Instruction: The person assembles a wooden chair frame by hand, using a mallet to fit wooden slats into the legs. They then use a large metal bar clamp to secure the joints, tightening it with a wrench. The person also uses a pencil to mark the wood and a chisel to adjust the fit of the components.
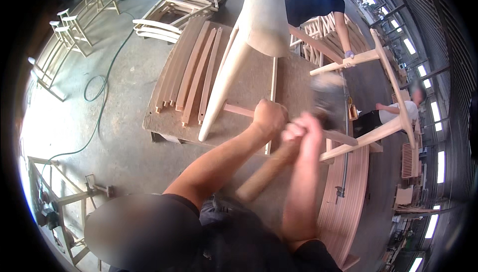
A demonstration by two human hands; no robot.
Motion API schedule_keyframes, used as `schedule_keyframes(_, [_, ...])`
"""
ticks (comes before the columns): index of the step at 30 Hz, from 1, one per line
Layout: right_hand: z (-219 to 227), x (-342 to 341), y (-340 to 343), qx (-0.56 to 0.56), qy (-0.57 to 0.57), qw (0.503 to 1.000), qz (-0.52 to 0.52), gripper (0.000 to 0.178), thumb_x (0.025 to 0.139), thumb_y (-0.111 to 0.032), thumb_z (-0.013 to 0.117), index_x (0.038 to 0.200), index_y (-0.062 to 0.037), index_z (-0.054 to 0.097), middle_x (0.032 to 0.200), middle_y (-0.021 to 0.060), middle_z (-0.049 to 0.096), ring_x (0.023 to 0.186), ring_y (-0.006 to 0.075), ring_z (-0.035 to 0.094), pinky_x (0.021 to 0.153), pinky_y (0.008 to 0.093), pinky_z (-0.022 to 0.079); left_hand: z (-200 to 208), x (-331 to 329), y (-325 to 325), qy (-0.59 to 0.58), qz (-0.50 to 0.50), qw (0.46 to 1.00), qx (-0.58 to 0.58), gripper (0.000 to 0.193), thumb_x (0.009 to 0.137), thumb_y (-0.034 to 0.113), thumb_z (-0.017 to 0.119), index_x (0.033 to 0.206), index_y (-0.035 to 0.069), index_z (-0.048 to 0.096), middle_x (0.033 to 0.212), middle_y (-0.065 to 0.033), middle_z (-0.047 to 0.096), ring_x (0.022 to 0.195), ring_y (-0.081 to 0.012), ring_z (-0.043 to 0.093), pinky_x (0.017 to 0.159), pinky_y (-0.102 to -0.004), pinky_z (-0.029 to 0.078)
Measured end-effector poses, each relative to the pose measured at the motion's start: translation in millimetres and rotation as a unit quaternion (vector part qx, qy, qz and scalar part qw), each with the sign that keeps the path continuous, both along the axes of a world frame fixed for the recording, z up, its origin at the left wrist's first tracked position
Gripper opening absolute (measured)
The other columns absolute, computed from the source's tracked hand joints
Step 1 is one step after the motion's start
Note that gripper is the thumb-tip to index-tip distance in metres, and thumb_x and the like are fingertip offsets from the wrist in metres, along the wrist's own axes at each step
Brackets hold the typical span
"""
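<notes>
My left hand (270,118) is closed around a reddish wooden rail (239,109), which joins a pale tapered chair leg (226,85) on its left. Close beside it, my right hand (304,128) grips the thick wooden handle of a mallet (269,170). The mallet's head is smeared by motion above that hand, and the handle's butt points down toward my body. A broad rounded end of the pale chair part rises close to the camera at the top. Right of the mallet stands a pale chair frame (388,68), its lower rail ending near my right hand.
Several curved brown wooden slats (191,72) lie on a worktable (154,115). A co-worker's gloved hand (350,55) rests on the chair frame; another person (393,115) is further right. A metal bar clamp (340,190) lies by stacked boards (343,212). A green hose (102,90) crosses the floor.
</notes>
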State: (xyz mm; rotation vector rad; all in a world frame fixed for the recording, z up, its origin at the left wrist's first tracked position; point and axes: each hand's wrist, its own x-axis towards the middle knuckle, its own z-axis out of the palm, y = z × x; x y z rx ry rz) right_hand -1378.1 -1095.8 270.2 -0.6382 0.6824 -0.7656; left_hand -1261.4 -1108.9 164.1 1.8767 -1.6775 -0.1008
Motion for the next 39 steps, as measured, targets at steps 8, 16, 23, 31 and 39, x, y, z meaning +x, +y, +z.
schedule_keyframes(8, [33, 35, 42, -0.154, 0.101, 0.954, 0.237, 0.015, 0.095, -0.017, 0.064, 0.103, -0.0095, 0.054, 0.068, -0.0022, 0.047, 0.050, 0.0084, 0.048, 0.044, 0.0277, 0.040, -19, 2, -13, 0.136, 0.070, 0.985, 0.081, 0.018, 0.094, 0.020, 0.058, 0.085, 0.013, 0.072, 0.086, -0.0055, 0.072, 0.074, -0.0189, 0.069, 0.067, -0.0343, 0.054])
schedule_keyframes(16, [-42, -160, 44, -0.027, 0.114, 0.993, -0.008, 0.011, 0.096, -0.015, 0.059, 0.104, -0.0134, 0.053, 0.069, -0.0033, 0.046, 0.050, 0.0099, 0.046, 0.044, 0.0279, 0.040, 54, 42, 36, -0.145, 0.018, 0.966, 0.211, 0.072, 0.086, 0.079, 0.048, 0.086, 0.013, 0.076, 0.078, -0.0034, 0.072, 0.073, -0.0209, 0.073, 0.056, -0.0329, 0.055])
schedule_keyframes(23, [-175, -232, -6, 0.200, 0.077, 0.960, -0.183, 0.023, 0.091, -0.015, 0.065, 0.078, -0.0161, 0.047, 0.070, -0.0052, 0.045, 0.055, 0.0081, 0.045, 0.048, 0.0248, 0.039, 47, 24, 32, -0.129, 0.034, 0.969, 0.208, 0.069, 0.086, 0.078, 0.047, 0.083, 0.016, 0.077, 0.077, -0.0015, 0.072, 0.071, -0.0220, 0.072, 0.055, -0.0354, 0.053])
schedule_keyframes(31, [-268, 26, 75, -0.164, 0.281, 0.939, 0.110, 0.022, 0.096, -0.027, 0.059, 0.084, -0.0095, 0.055, 0.068, 0.0006, 0.054, 0.058, 0.0157, 0.057, 0.053, 0.0319, 0.049, 43, 18, 27, -0.102, 0.043, 0.967, 0.231, 0.067, 0.084, 0.078, 0.050, 0.089, 0.017, 0.079, 0.080, -0.0042, 0.074, 0.076, -0.0231, 0.074, 0.059, -0.0351, 0.056])
schedule_keyframes(39, [-208, -14, 84, 0.082, 0.200, 0.954, 0.209, 0.016, 0.090, -0.010, 0.067, 0.084, -0.0074, 0.052, 0.065, 0.0024, 0.051, 0.049, 0.0153, 0.050, 0.047, 0.0341, 0.045, 43, 32, 39, -0.092, 0.047, 0.971, 0.217, 0.068, 0.081, 0.080, 0.053, 0.085, 0.017, 0.078, 0.076, -0.0047, 0.073, 0.070, -0.0244, 0.072, 0.057, -0.0358, 0.053])
